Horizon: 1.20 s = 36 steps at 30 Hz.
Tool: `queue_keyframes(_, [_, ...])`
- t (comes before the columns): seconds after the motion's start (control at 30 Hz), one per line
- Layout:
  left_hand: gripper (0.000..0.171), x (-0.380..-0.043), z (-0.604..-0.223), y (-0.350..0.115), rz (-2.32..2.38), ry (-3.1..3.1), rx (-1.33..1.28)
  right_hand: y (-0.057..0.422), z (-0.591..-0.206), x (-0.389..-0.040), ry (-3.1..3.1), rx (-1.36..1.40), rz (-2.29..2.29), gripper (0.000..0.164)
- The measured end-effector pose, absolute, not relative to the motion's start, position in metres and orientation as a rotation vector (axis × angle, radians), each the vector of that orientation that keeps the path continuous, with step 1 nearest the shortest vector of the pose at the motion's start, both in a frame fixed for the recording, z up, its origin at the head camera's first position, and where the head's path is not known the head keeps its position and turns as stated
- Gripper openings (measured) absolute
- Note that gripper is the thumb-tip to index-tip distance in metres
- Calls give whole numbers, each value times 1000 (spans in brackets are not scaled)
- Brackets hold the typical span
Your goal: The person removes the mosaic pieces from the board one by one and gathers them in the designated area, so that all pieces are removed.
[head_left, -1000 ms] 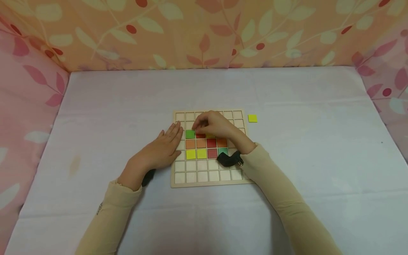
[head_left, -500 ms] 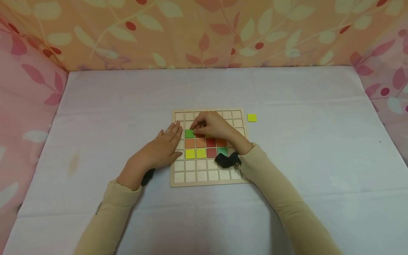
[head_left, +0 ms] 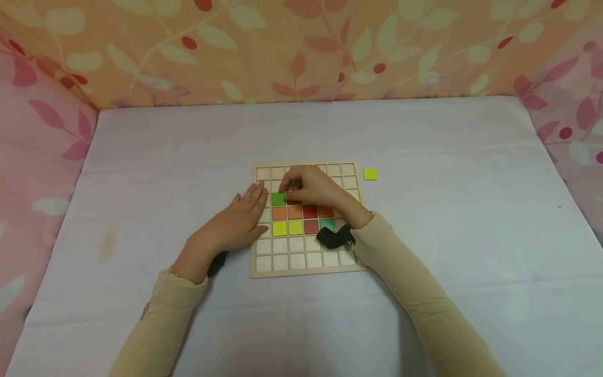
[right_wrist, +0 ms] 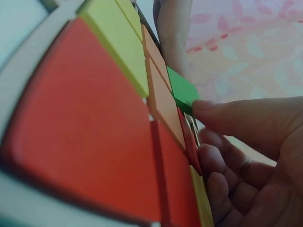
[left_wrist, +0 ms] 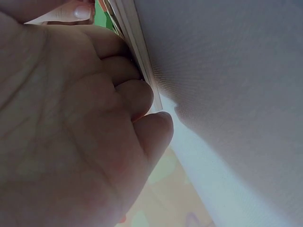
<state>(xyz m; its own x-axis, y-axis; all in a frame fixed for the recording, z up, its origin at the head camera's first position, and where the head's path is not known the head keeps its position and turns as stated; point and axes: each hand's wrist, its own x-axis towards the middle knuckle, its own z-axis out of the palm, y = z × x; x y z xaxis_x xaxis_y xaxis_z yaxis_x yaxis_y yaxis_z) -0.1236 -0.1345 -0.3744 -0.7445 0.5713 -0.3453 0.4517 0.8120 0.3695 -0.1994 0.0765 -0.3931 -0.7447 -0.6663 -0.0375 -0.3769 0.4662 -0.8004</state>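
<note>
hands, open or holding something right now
Left hand: open, resting on the board.
Right hand: closed, pinching the green tile at a corner.

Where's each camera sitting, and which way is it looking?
Head: worn on the head, looks forward and down at the square pale-wood grid board; left hand, right hand and beige cloth sleeves show.
Left wrist: on that wrist, looks past the left hand's palm at the board's edge.
Right wrist: on that wrist, looks across coloured square tiles at the right hand; part of the left hand shows behind.
Head and right wrist share the bright green square tile.
</note>
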Motion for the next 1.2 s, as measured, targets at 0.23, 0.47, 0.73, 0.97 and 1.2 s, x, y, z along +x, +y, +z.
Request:
queue_keyframes(0.23, [74, -122, -374, -135, 371, 2552, 766, 77, -393, -199, 2343, -896, -1190, 7])
queue_keyframes(0.47, [74, -122, -373, -134, 379, 2554, 772, 76, -391, -198, 2319, -911, -1204, 7])
queue_keyframes(0.73, [74, -122, -376, -135, 380, 2557, 766, 76, -391, -197, 2304, -927, -1228, 7])
queue_keyframes(0.97, [74, -121, -374, -135, 398, 2559, 769, 76, -393, -198, 2282, -900, -1284, 7])
queue_keyframes(1.2, [74, -121, -378, -137, 395, 2563, 771, 76, -392, -198, 2234, -842, -1338, 7])
